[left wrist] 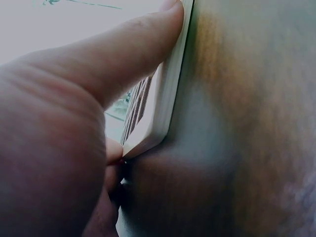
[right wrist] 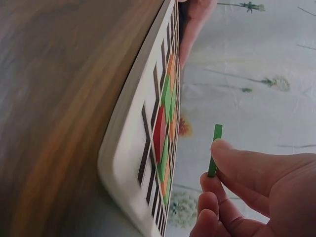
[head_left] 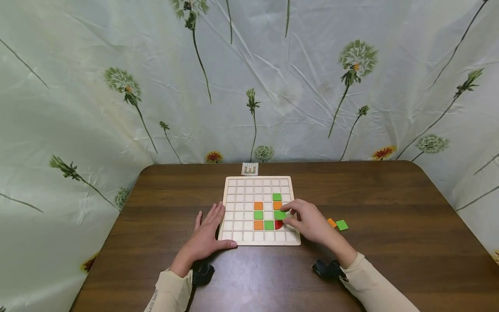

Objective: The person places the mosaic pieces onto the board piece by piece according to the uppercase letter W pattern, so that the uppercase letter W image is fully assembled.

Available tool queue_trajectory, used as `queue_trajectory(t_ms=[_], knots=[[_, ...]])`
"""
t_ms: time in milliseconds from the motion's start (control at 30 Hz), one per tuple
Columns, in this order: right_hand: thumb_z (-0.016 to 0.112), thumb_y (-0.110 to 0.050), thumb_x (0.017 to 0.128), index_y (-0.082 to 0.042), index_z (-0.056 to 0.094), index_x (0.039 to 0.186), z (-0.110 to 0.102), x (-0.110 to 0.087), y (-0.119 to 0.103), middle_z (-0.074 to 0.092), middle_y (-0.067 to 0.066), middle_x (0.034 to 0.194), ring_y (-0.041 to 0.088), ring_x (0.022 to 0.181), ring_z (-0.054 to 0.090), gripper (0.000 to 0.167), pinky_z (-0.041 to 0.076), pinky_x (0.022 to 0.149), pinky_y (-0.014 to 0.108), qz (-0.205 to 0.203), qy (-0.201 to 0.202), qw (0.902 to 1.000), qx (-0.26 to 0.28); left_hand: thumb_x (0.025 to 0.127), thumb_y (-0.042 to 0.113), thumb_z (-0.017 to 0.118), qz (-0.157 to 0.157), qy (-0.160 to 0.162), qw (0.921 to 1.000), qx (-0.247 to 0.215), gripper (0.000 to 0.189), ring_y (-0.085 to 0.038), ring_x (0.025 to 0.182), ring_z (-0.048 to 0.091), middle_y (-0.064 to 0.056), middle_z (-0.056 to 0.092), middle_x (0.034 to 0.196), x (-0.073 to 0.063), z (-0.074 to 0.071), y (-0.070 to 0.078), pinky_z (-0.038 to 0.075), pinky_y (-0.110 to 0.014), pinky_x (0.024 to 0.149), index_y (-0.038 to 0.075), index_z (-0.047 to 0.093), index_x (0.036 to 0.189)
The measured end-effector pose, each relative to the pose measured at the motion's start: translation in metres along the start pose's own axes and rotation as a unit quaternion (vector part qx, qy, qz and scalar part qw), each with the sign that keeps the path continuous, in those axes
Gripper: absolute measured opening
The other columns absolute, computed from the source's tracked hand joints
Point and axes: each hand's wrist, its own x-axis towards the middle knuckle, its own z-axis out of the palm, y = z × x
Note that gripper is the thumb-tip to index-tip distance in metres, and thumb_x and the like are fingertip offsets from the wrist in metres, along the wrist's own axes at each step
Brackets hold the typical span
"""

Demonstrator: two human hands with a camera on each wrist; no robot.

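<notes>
A pale wooden grid board (head_left: pixel 238 236) lies on the table with orange, green and red tiles in some of its cells. My left hand (head_left: pixel 204 236) rests along its left edge, fingers stretched out and thumb on the near left corner. Thumb and finger of my right hand (head_left: pixel 309 221) pinch a thin green square tile (right wrist: pixel 215 150), which in the right wrist view stands clear of the board. From the head, that tile overlaps the right-hand column, just above a red rounded tile (head_left: pixel 278 224). Orange tiles (head_left: pixel 258 206) and green tiles (head_left: pixel 268 225) sit to the left.
Right of the board, an orange tile (head_left: pixel 332 222) and a green tile (head_left: pixel 342 225) lie loose on the brown table (head_left: pixel 390 242), beside my right forearm. A small printed card (head_left: pixel 249 169) lies behind the board, near the floral curtain (head_left: pixel 296 108).
</notes>
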Motion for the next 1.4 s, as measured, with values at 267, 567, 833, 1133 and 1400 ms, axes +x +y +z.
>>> queue_trajectory(t_ms=[267, 567, 833, 1133, 1400], knots=[[0.075, -0.01, 0.09, -0.008, 0.074, 0.112, 0.012, 0.008, -0.015, 0.069, 0.002, 0.106, 0.019, 0.088, 0.061, 0.023, 0.051, 0.072, 0.029, -0.009, -0.011, 0.9998, 0.017, 0.08, 0.061, 0.077, 0.002, 0.003, 1.0, 0.0, 0.116, -0.029, 0.155, 0.004, -0.012, 0.01, 0.167, 0.0, 0.0, -0.001, -0.007, -0.062, 0.117, 0.001, 0.017, 0.16], [0.077, -0.012, 0.089, -0.009, 0.074, 0.11, 0.026, 0.015, -0.024, 0.068, 0.0, 0.103, 0.017, 0.086, 0.059, 0.022, 0.05, 0.078, 0.033, -0.035, -0.011, 0.9993, -0.007, 0.08, 0.06, 0.077, 0.002, 0.003, 1.0, 0.001, 0.116, -0.03, 0.155, 0.004, -0.013, 0.011, 0.167, 0.0, 0.0, -0.001, -0.007, -0.062, 0.117, 0.001, 0.017, 0.159], [0.078, -0.011, 0.088, -0.008, 0.074, 0.108, 0.037, 0.022, -0.033, 0.07, 0.001, 0.102, 0.019, 0.088, 0.063, 0.021, 0.052, 0.08, 0.032, -0.059, -0.022, 0.9978, -0.02, 0.081, 0.061, 0.075, 0.004, 0.002, 1.0, 0.003, 0.115, -0.029, 0.155, 0.003, -0.011, 0.009, 0.167, -0.002, 0.0, 0.0, -0.008, -0.061, 0.117, 0.002, 0.015, 0.16], [0.079, -0.012, 0.087, -0.007, 0.075, 0.108, 0.048, 0.032, -0.039, 0.07, 0.0, 0.097, 0.017, 0.086, 0.061, 0.022, 0.05, 0.077, 0.032, -0.055, -0.038, 0.9972, -0.035, 0.081, 0.062, 0.075, 0.007, 0.001, 1.0, 0.003, 0.115, -0.03, 0.154, 0.004, -0.013, 0.01, 0.167, -0.001, 0.0, 0.0, -0.007, -0.062, 0.117, 0.001, 0.016, 0.159], [0.079, -0.012, 0.085, -0.005, 0.075, 0.106, 0.055, 0.036, -0.044, 0.071, 0.003, 0.098, 0.019, 0.09, 0.062, 0.022, 0.05, 0.081, 0.035, -0.074, -0.047, 0.9948, -0.052, 0.081, 0.063, 0.075, 0.007, 0.0, 1.0, 0.002, 0.116, -0.029, 0.155, 0.003, -0.012, 0.01, 0.167, 0.0, 0.0, -0.001, -0.008, -0.062, 0.117, 0.001, 0.015, 0.16]])
